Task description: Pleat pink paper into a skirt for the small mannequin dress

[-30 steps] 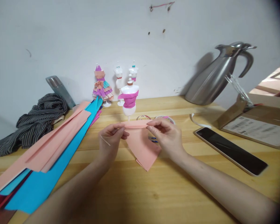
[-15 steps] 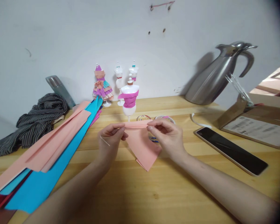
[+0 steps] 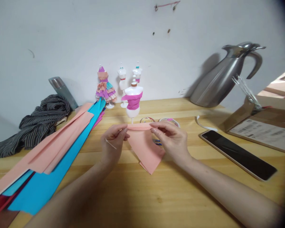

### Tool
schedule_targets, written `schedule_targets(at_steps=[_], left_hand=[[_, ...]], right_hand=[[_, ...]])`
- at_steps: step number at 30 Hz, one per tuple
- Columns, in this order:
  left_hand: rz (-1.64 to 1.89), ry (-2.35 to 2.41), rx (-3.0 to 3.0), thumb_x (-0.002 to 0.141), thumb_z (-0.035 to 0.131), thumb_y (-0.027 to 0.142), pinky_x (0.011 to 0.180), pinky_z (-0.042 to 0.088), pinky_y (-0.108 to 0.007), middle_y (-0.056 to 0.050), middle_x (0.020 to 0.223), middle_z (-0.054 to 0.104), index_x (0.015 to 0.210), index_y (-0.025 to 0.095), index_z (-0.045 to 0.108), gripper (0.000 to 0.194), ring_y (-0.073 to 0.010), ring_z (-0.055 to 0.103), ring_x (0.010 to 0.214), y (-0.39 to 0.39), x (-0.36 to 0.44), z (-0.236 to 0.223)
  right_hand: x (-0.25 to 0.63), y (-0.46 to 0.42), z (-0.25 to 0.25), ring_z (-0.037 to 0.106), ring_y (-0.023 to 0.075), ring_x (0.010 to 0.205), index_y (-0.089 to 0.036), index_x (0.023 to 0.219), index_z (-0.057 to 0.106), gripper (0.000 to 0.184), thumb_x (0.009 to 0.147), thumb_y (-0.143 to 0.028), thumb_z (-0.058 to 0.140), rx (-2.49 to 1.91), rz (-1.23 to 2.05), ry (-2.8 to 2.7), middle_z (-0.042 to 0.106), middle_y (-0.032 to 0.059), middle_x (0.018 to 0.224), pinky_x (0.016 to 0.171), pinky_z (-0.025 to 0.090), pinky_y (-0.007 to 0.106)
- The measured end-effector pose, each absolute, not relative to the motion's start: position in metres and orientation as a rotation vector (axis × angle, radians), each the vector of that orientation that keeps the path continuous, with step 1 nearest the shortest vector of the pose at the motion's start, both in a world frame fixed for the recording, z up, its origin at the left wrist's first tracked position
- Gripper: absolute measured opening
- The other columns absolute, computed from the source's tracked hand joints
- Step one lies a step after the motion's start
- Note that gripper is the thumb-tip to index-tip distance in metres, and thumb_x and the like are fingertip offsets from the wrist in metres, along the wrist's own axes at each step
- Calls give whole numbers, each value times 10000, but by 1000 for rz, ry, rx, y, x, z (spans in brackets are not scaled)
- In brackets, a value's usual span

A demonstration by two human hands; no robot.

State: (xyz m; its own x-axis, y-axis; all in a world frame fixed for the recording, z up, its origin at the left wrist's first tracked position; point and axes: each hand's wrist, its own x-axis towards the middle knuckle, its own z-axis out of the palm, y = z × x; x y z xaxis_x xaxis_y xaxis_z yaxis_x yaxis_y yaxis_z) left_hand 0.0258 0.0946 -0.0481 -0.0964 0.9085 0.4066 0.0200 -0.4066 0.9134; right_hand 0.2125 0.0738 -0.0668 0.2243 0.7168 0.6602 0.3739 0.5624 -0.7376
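Between my two hands a piece of peach crepe paper (image 3: 146,147) is held by its folded top edge, its lower part hanging down toward the table. My left hand (image 3: 113,139) pinches the left end of the fold, and a thin pale strip crosses the back of that hand. At the right end, my right hand (image 3: 172,139) grips the fold between thumb and fingers. Just behind the paper stands a small white mannequin (image 3: 133,107) wrapped in a magenta band (image 3: 134,101). Blue-handled scissors (image 3: 157,142) are partly hidden by my right hand.
Strips of peach and blue paper (image 3: 61,177) lie at the left beside a striped cloth (image 3: 42,126) and a bottle (image 3: 63,91). Behind are a dressed mannequin (image 3: 105,90), white mannequins (image 3: 122,74) and tape rolls (image 3: 169,122). A phone (image 3: 237,153), cardboard box (image 3: 263,128) and steel jug (image 3: 218,79) stand right.
The folded band along the paper's top edge looks slightly flatter and tighter than a second ago. Both hands keep their grip, nearly still. The whole view has shifted slightly.
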Motion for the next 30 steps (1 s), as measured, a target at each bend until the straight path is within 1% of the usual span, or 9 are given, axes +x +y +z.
schedule_targets(at_steps=[7, 13, 16, 26, 30], left_hand=[[1526, 1130, 1443, 731, 675, 223, 512, 504, -210, 11, 540, 666, 795, 171, 729, 98, -103, 600, 491, 93, 25, -50], [1542, 1105, 1427, 707, 676, 213, 509, 520, -232, 8, 548, 671, 764, 166, 714, 83, -119, 614, 496, 93, 27, -48], [1550, 1080, 1426, 702, 672, 210, 492, 518, -227, 9, 556, 668, 743, 166, 703, 68, -119, 617, 500, 93, 29, -47], [1552, 1052, 1436, 719, 673, 213, 506, 530, -228, 8, 565, 675, 779, 163, 708, 86, -117, 620, 508, 91, 28, -48], [1559, 1025, 1455, 725, 671, 208, 499, 527, -223, 10, 584, 674, 781, 167, 707, 78, -112, 618, 513, 91, 28, -48]], right_hand=[[212, 72, -64, 605, 169, 740, -228, 833, 706, 77, 836, -200, 634, -1052, 243, -1442, 678, 25, 792, 658, 491, 329], [213, 75, -68, 623, 180, 786, -214, 815, 677, 56, 843, -218, 628, -1098, 313, -1419, 679, 34, 823, 686, 495, 326], [213, 76, -71, 618, 177, 776, -206, 805, 657, 50, 838, -233, 630, -1117, 332, -1397, 665, 35, 820, 681, 494, 320], [214, 77, -72, 607, 160, 744, -201, 843, 642, 31, 822, -224, 638, -1099, 365, -1359, 654, 29, 816, 673, 492, 310], [213, 77, -72, 619, 159, 743, -202, 890, 655, 80, 813, -219, 642, -1082, 388, -1331, 671, 31, 845, 679, 506, 316]])
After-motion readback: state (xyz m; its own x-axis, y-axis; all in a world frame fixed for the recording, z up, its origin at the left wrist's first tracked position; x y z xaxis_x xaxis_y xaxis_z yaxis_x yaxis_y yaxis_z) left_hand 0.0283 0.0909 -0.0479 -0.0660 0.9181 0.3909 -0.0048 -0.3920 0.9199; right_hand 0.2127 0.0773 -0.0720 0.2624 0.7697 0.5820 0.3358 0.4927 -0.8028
